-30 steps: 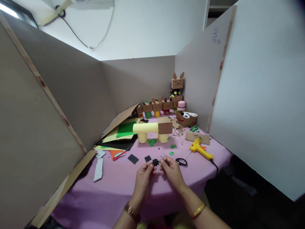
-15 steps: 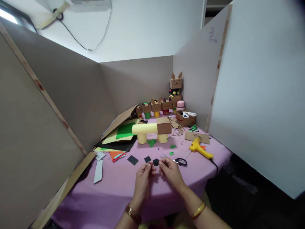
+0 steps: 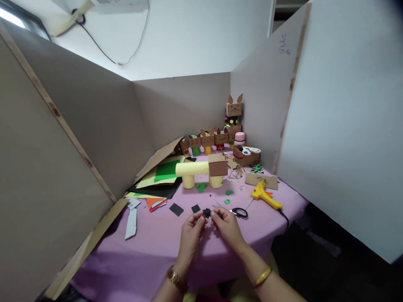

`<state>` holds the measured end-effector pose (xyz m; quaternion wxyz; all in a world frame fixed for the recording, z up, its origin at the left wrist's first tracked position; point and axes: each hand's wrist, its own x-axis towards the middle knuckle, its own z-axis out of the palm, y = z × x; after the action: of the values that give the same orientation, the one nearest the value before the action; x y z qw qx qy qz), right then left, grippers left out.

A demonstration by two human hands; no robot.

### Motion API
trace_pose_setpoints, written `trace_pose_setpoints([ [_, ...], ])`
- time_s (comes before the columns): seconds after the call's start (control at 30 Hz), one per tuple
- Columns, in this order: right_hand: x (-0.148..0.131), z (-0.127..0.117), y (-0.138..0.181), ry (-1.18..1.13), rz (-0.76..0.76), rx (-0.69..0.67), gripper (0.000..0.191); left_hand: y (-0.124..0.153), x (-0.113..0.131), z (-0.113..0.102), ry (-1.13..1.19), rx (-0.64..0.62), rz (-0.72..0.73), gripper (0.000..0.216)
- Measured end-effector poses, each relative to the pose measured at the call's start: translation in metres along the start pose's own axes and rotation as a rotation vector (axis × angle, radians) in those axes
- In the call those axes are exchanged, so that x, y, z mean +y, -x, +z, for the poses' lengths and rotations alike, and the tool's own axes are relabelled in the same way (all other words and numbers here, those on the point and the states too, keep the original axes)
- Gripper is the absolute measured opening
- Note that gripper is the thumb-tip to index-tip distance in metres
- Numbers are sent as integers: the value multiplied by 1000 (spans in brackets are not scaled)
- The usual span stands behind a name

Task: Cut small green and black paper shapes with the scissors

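A small black paper flower is held between my two hands above the front of the table. My left hand pinches its left edge, and my right hand grips the right edge with thumb and forefinger. Just beyond lie a black paper square and a larger black paper rectangle. Scissors with black handles rest right behind my right hand. Farther back stands a pale yellow paper-tube animal body with a brown cardboard box head.
A yellow glue gun lies at the right, its cord over the table edge. Coloured paper sheets are stacked at the left. Cardboard animal figures line the back, beside a cardboard box holding white scissors. Grey partitions enclose the table.
The left fingers have shifted slightly on the black paper flower, which is turned a little. Both hands still hold it. The view has moved slightly.
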<state>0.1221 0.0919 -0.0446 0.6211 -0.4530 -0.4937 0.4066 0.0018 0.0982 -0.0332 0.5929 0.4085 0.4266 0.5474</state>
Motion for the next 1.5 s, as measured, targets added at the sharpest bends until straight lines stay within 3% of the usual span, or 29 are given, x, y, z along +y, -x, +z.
trace_pose_setpoints([
  [0.43,-1,2,-1,57,-33,-49,12,0,-1,-1,16,-52,46,19],
  [0.87,-1,0,0,154,-49,-71,15,-5,0,-6,-131,-28,53,28],
  [1.13,4,1,0,168,-28,-80,13,-60,30,-38,-472,99,55,25],
  [1.3,1,1,1,197,-35,-91,13,-97,42,-40,-709,64,10,31],
  [1.5,-1,0,1,221,-35,-87,12,-116,41,-43,-956,52,-9,31],
])
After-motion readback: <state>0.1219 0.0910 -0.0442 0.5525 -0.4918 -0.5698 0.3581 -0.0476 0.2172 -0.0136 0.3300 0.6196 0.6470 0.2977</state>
